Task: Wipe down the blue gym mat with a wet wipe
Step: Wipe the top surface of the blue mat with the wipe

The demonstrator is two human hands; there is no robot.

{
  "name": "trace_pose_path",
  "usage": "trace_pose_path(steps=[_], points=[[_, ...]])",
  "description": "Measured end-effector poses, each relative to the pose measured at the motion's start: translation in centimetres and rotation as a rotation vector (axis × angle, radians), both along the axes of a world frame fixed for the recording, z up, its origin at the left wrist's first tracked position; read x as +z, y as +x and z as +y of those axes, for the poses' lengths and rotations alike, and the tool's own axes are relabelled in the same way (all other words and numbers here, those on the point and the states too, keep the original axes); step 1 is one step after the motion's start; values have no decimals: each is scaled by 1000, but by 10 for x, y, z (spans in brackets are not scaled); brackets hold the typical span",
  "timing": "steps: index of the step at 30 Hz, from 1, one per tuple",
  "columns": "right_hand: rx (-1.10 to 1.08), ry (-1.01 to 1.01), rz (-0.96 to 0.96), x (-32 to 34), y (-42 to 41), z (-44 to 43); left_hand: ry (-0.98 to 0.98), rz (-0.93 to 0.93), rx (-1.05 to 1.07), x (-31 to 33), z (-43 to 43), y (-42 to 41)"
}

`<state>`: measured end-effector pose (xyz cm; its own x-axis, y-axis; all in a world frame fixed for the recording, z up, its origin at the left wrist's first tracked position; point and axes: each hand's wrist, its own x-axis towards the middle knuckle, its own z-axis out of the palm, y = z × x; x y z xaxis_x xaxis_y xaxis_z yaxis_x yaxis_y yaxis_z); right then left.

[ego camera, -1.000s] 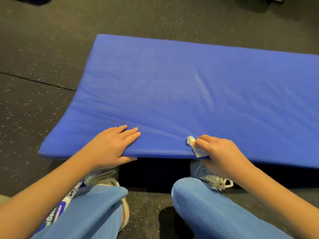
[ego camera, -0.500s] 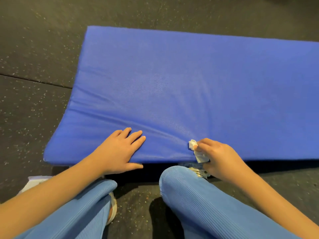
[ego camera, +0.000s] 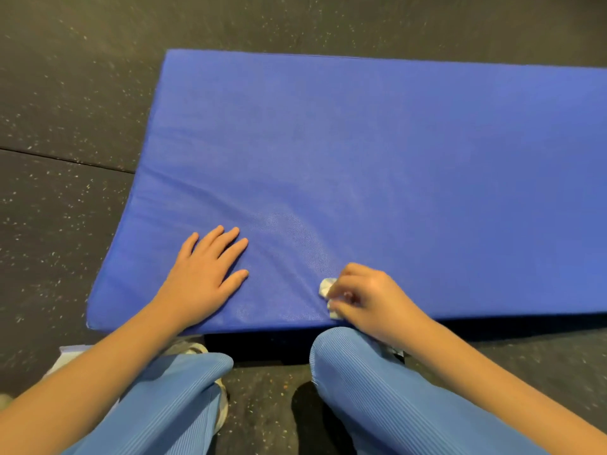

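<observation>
The blue gym mat [ego camera: 377, 165] lies flat on the dark speckled rubber floor [ego camera: 65, 93], its near long edge just in front of the person's knees in light blue ribbed trousers [ego camera: 377, 389]. Compared with a second ago, more of the mat's top is in view and both hands sit further onto it, away from the edge they were holding.

The left hand [ego camera: 203, 274] has shifted from gripping over the near edge to lying flat on the surface, palm down, fingers apart and holding nothing; it presses the cover, and soft creases run from it toward the other hand. The right hand [ego camera: 371, 297] has moved up from the edge onto the top, its fingers closed together around a small crumpled white wet wipe [ego camera: 326, 289], which peeks out at the fingertips and touches the mat near the front edge. A slightly shinier patch lies on the cover just beyond the wipe, perhaps damp, though that is hard to confirm.

The change suggests that edge work is giving way to wiping the top, with most of the surface probably yet to be covered.
</observation>
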<state>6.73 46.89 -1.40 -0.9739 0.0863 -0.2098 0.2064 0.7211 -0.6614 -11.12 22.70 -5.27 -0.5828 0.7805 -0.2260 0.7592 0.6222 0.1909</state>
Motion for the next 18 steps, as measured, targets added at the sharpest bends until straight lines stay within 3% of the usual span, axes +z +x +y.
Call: trace_pose_path(steps=[2,7,13,15,18], points=[[105,-18,-43,3,-2,2,-14,-23,8,2,0,-1],[-37,92,67,-11,-29,9,-10,-45,17,-2,1,-3],[404,-14,43,-9,-39,-15,2,-35,-7,-1,1,-3],[362,21,48,-12,-52,-4,16,-34,-5,1,1,-3],[132,99,112,-23,-72,1,32,-34,-2,1,0,-4]])
